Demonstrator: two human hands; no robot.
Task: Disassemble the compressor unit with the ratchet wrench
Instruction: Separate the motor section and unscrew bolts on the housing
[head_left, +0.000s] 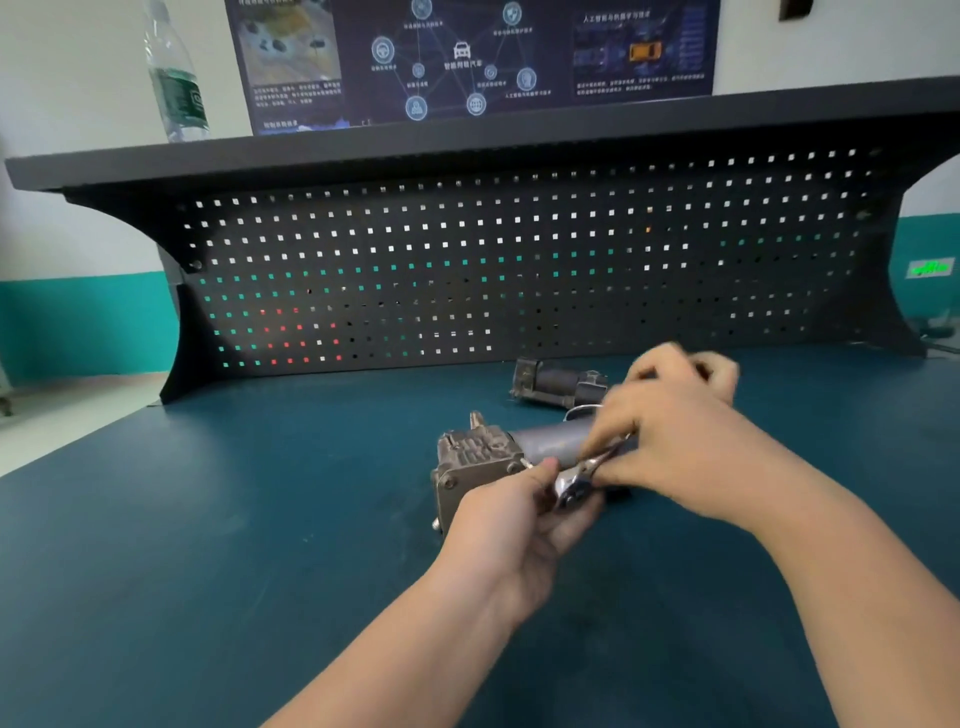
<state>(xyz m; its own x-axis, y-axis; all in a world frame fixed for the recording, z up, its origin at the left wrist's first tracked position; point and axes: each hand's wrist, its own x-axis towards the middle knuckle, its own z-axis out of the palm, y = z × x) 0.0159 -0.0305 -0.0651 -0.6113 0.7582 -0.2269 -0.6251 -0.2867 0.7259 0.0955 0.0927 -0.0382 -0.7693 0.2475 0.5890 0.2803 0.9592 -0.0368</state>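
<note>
Disassembly barely begun: compressor unit (483, 462) lies whole on the worktop (234, 519) beyond my left hand (511, 525), which pinches the ratchet wrench (576, 480) head; my right hand (670, 441) grips its handle. Bolts apparently remain.

Both forearms reach in from below. Left hand (511, 519) curled, thumb up, gripping. Right hand (670, 441) crosses above it, fingers bent in a pinch, motion-blurred.
</note>
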